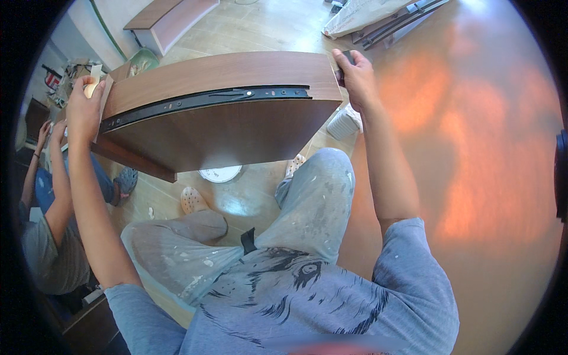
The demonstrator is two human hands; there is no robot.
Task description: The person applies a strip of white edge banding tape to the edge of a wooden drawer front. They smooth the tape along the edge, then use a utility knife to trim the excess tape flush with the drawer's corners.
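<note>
A brown wood-look board assembly [219, 130] is held raised above my knees, a black metal drawer rail [207, 97] fixed along its near edge. At its left end my left hand [84, 109] is closed on a pale strip [94, 77], perhaps paper or tape, against a lighter edge piece. At the top right corner my right hand [358, 80] is closed around a small dark object [347, 59], too hidden to identify, beside the board's end.
At left, a co-worker's forearms [59, 207] and hands reach the board. A white round lid [220, 173] lies beneath it, with a white container [343, 124] at right. A low cabinet [157, 23] and bagged rails [390, 23] stand behind; a large glossy brown surface [461, 195] fills the right.
</note>
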